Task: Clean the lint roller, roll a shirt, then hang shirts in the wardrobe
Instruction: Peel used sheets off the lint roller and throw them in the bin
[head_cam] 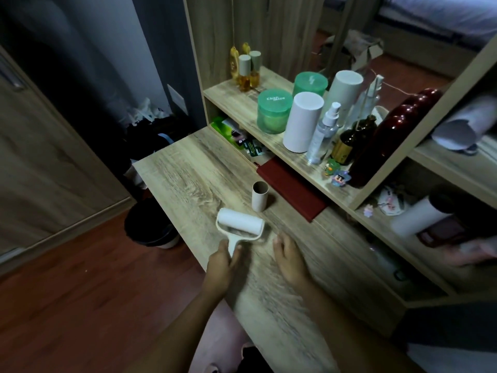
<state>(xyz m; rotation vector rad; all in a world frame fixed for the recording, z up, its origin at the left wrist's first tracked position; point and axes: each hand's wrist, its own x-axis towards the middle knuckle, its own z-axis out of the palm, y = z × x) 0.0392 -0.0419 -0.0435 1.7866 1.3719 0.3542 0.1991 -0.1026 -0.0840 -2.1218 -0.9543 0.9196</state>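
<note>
A white lint roller (239,223) lies on the wooden desk (188,179), its roll pointing away from me. My left hand (223,262) grips its handle. My right hand (287,258) rests on the desk just right of the roller, fingers loosely curled with nothing in them. An empty brown cardboard core (259,196) stands upright just beyond the roller. No shirt is clearly visible.
A dark red book (291,188) lies behind the core. The shelf (285,146) holds green jars, white cylinders, spray bottles and a dark red bottle. A black bin (150,227) stands on the floor left of the desk. A wardrobe door (40,157) is at far left.
</note>
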